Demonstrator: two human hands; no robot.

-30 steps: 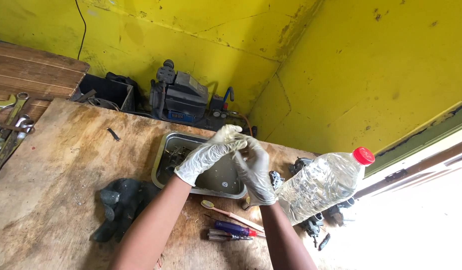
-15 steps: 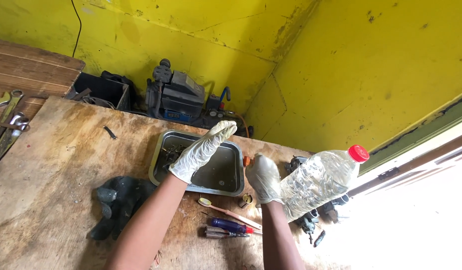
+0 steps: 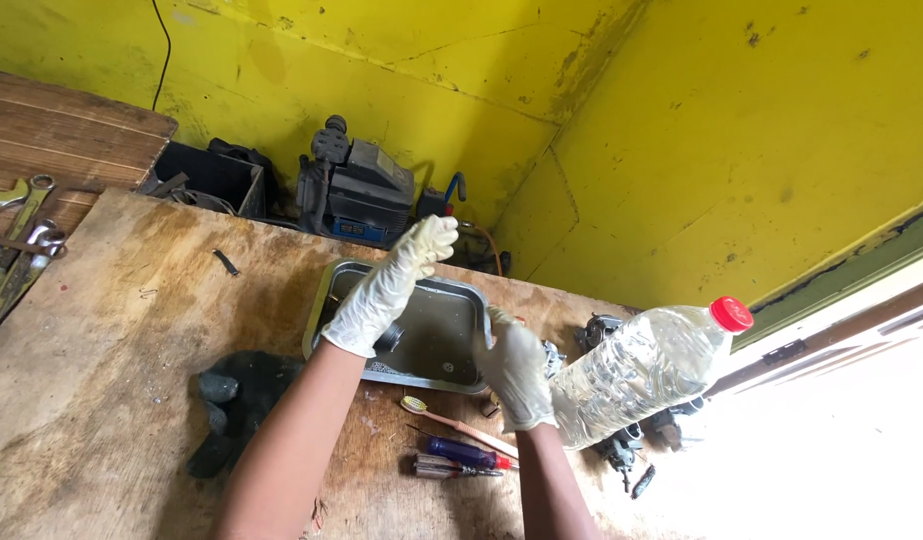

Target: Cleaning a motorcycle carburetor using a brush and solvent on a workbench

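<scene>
2 gloved hands at work: our left hand [image 3: 389,285] hovers spread above the metal tray [image 3: 461,378], our right hand [image 3: 516,368] grips the clear bottle [image 3: 641,368] (red cap on); uncapping seems next.

glossy clear plastic bottle [image 3: 641,372] (ribbed), dull metal tray [image 3: 451,375], rough stained wooden bench [image 3: 101,380]
</scene>
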